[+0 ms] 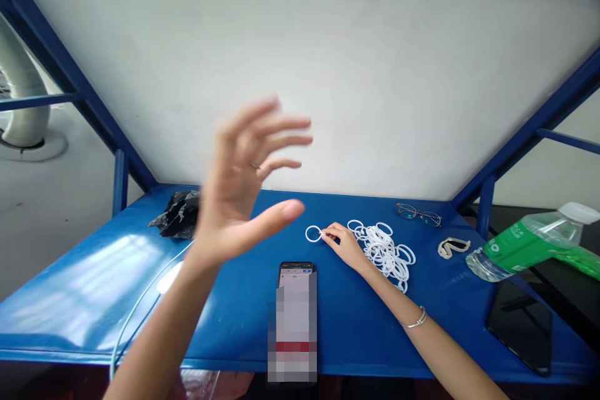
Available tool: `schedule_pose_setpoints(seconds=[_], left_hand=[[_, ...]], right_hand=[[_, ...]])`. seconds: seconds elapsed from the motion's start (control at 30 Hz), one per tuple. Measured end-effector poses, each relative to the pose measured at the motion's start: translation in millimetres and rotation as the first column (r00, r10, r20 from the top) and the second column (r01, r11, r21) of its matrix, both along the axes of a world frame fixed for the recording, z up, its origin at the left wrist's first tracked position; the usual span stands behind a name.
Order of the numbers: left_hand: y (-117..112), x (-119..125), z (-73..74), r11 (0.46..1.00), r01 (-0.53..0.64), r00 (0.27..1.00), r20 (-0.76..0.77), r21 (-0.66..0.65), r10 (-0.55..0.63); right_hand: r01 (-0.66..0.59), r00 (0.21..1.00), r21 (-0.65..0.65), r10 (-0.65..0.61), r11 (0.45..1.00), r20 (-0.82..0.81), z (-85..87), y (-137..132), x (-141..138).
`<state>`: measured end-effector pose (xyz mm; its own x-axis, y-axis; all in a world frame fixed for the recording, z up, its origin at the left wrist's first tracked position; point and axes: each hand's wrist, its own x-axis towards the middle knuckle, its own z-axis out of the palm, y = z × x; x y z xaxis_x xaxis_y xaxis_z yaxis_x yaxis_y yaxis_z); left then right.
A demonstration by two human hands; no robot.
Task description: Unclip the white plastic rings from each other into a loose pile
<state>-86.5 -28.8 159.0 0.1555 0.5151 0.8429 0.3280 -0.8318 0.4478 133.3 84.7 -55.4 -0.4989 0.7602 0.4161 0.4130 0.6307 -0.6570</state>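
Note:
My left hand (244,181) is raised above the blue table (94,287), palm up and fingers spread, holding nothing; a ring sits on one finger. My right hand (344,244) rests on the table with its fingertips pinched on a single white ring (313,234). Just right of that hand lies a pile of white rings (387,250). A thin bracelet circles my right wrist.
A phone (294,319) lies at the table's front edge. A black crumpled bag (179,214) sits at the back left, with a white cable beside it. Glasses (419,214), a small white band (452,247), a green-labelled water bottle (529,242) and a dark tablet (520,325) lie at right.

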Motion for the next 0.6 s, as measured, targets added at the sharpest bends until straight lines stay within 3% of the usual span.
schedule_pose_setpoints(seconds=[0.07, 0.13, 0.2, 0.3, 0.4, 0.6], left_hand=[[23, 2, -36.9, 0.983, 0.022, 0.999, -0.021, -0.183, -0.026], [50, 2, -87.2, 0.921, -0.068, 0.994, -0.108, -0.383, 0.028], [73, 2, -136.7, 0.851, -0.084, 0.989, -0.146, -0.518, 0.009], [90, 2, -185.2, 0.783, 0.009, 0.994, -0.08, -0.623, -0.075], [91, 5, -199.3, 0.786, 0.009, 0.977, -0.16, -0.618, -0.137], [90, 8, -199.1, 0.786, -0.042, 0.98, -0.177, -0.617, -0.087]], right_hand=[[-0.005, 1.0, 0.004, 0.005, 1.0, 0.005, -0.8, 2, 0], [-0.006, 1.0, 0.0, 0.006, 1.0, 0.007, -1.3, 4, 0], [0.003, 1.0, -0.012, -0.003, 1.0, 0.006, -1.4, 5, -1], [0.019, 1.0, -0.038, -0.019, 0.999, 0.016, -1.2, 6, -2], [0.034, 0.999, -0.061, -0.032, 0.998, 0.026, -1.1, 8, -3], [0.044, 0.999, -0.072, -0.041, 0.996, 0.033, 0.6, 8, -4]])
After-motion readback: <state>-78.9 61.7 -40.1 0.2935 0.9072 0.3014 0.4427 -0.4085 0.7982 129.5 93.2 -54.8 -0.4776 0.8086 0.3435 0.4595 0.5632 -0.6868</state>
